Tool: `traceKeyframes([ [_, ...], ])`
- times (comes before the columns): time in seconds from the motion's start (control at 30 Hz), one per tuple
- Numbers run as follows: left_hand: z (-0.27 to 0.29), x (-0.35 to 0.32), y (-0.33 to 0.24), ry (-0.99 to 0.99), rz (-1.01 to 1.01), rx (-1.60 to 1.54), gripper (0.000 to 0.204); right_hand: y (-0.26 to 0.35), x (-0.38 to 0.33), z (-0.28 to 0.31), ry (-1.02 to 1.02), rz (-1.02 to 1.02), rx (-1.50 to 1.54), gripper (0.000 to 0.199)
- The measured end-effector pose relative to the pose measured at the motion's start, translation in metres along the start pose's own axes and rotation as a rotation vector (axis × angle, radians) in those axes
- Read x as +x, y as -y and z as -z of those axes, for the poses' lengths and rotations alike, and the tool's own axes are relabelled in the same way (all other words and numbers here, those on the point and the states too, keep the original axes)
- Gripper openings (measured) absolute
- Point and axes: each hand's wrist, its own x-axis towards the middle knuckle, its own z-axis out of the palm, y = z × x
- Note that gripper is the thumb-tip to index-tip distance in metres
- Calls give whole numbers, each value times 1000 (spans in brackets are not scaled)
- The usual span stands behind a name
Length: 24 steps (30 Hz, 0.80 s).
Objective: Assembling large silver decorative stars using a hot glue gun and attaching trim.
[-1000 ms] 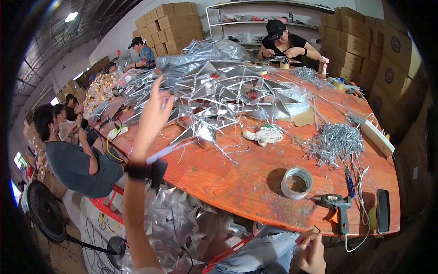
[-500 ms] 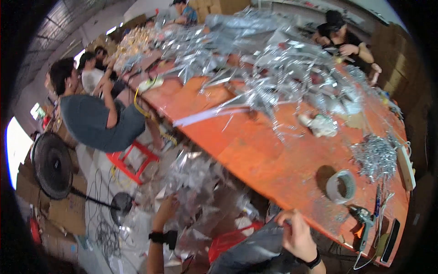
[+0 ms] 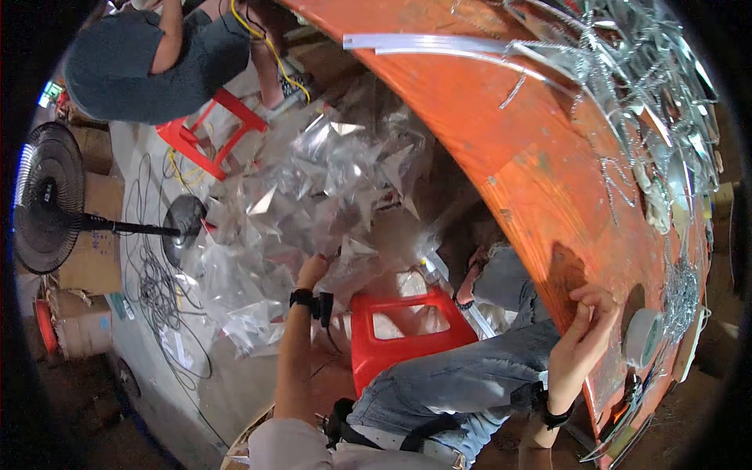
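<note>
**Left hand (image 3: 313, 270) down at the silver heap (image 3: 337, 168), nothing lifted clear**

Closest in, from where I stand, is the seated person's lap in worn blue jeans (image 3: 446, 372). The right hand (image 3: 586, 333) is up at the edge of the orange bench (image 3: 501, 180), half curled, with a narrow gap between thumb and fingers and nothing that I can see in it. Just beyond it on the bench is a roll of tape (image 3: 644, 338).

The left arm reaches down past a red stool (image 3: 372, 356) beside the knees, and that hand meets the near side of the heap. Its fingertips are lost among shiny points and clear film, so I can't tell whether they have closed on a piece. The heap lies on the floor beside the bench: many silver, star-like shapes, pointed and crumpled together.

Judging how far things have got, I'd say this reach is only at the picking stage. Plenty remains below, with no garland that I can make out on it, while the silver decorations (image 3: 650, 86) on the bench carry beaded strings and look further along. Whether any are finished, I can't say. Loose tinsel (image 3: 681, 294) lies near them, and white strips (image 3: 423, 43) jut over the bench's edge.

Farther off, past another red stool (image 3: 188, 143), a co-worker in a dark top (image 3: 149, 70) sits near a black fan (image 3: 48, 200).
</note>
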Motion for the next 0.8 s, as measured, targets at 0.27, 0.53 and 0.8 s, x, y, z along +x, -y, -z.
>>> traceKeyframes([
  [0.27, -153, 47, 73, -64, 299, 30, 54, 2, -1, -8, 2, 100, -117, 7],
  [0.53, -191, 38, 76, 72, 98, -61, 47, -8, -3, -8, -12, 160, -219, 6],
  [0.8, -246, 63, 154, 129, 602, 52, 80, -9, -15, -7, -185, 78, -243, 4],
])
